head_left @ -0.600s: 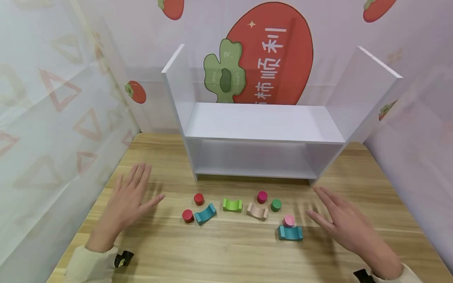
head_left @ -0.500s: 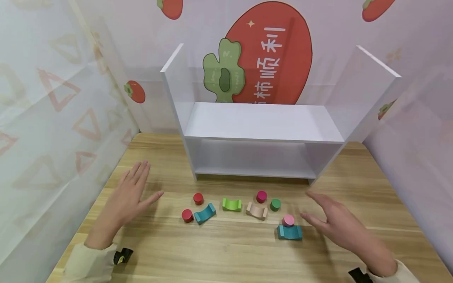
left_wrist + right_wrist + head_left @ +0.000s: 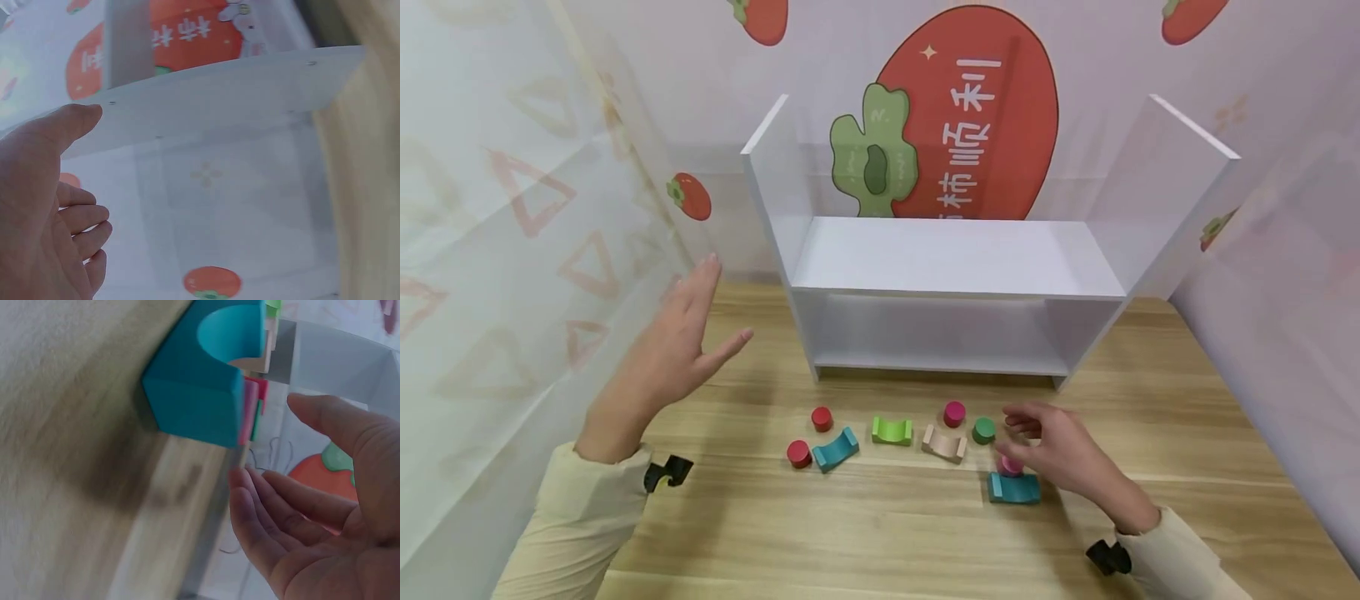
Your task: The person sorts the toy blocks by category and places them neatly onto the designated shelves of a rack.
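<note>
My right hand (image 3: 1060,446) hovers over the pink cylinder (image 3: 1010,468), thumb and bent fingers apart, with nothing between them. Just left of its fingertips stands a green cylinder (image 3: 983,431). A teal block with a curved hollow (image 3: 1015,490) lies in front of the pink one; the right wrist view shows this teal block (image 3: 187,400) large beside the hand. To the left are a magenta cylinder (image 3: 954,413), a beige hollowed block (image 3: 943,444) and a lime one (image 3: 892,432). My left hand (image 3: 670,342) is raised at the left, fingers extended, touching nothing.
A white two-level shelf (image 3: 955,254) with tall side panels stands behind the blocks. Another teal hollowed block (image 3: 836,450) and two red cylinders (image 3: 822,418) lie toward the left on the wooden table (image 3: 850,533). Printed cloth walls surround the table.
My left hand has lifted from near the table, moving up and away. The right hand has moved left to the pink and green cylinders, its fingers bending. The blocks stay put.
</note>
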### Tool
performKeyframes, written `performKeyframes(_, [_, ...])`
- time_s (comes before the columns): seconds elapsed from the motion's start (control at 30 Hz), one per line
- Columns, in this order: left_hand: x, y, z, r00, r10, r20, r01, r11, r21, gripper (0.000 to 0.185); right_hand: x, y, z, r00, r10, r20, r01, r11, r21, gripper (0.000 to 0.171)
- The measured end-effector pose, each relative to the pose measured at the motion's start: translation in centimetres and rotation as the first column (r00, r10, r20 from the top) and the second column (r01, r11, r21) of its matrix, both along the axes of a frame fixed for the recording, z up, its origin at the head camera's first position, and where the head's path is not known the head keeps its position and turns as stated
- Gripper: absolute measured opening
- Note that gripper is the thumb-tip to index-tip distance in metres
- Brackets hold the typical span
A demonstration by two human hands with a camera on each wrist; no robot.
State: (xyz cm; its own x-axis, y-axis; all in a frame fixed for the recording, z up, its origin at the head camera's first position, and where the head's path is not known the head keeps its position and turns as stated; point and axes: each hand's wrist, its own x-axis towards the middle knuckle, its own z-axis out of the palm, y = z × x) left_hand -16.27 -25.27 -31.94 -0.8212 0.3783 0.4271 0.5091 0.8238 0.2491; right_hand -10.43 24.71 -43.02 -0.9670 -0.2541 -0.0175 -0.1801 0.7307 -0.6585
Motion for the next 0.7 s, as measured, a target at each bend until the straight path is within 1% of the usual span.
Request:
performKeyframes(0.1, [-0.6, 0.8, 2.0, 0.997, -0.02, -0.069, 0.022, 0.999, 0.032, 0.098, -0.3, -0.2, -0.6, 0.999, -0.031, 0.031, 0.032, 0.999, -0.011, 0.052])
performKeyframes(0.2, [-1.2, 1.8, 3.9, 0.989, -0.039, -0.146, 0.05, 0.996, 0.071, 0.096, -0.5, -0.3, -1.0, 0.998, -0.046, 0.05, 0.047, 0.999, -0.02, 0.051])
performKeyframes(0.33, [-2.1, 3.4, 6.5, 0.965, -0.053, -0.258, 0.08, 0.992, 0.097, 0.095, -0.8, -0.4, -1.5, 0.997, -0.048, 0.066, 0.051, 0.998, -0.044, 0.05])
performKeyframes(0.4, [-2.5, 4.2, 7.7, 0.953, -0.058, -0.297, 0.091, 0.991, 0.098, 0.095, -1.0, -0.4, -1.7, 0.996, -0.049, 0.071, 0.053, 0.997, -0.048, 0.049])
performKeyframes(0.5, [-3.0, 5.1, 9.3, 0.935, -0.075, -0.347, 0.108, 0.991, 0.078, 0.095, -1.2, -0.4, -2.1, 0.996, -0.045, 0.076, 0.049, 0.998, -0.049, 0.048])
performKeyframes(0.6, [-3.2, 5.7, 10.5, 0.919, -0.101, -0.382, 0.127, 0.991, 0.044, 0.095, -1.3, -0.5, -2.3, 0.996, -0.036, 0.086, 0.041, 0.998, -0.056, 0.045])
performKeyframes(0.7, [-3.4, 6.1, 11.4, 0.914, -0.115, -0.388, 0.125, 0.992, 0.0, 0.095, -1.5, -0.6, -2.5, 0.995, -0.025, 0.101, 0.032, 0.997, -0.07, 0.044])
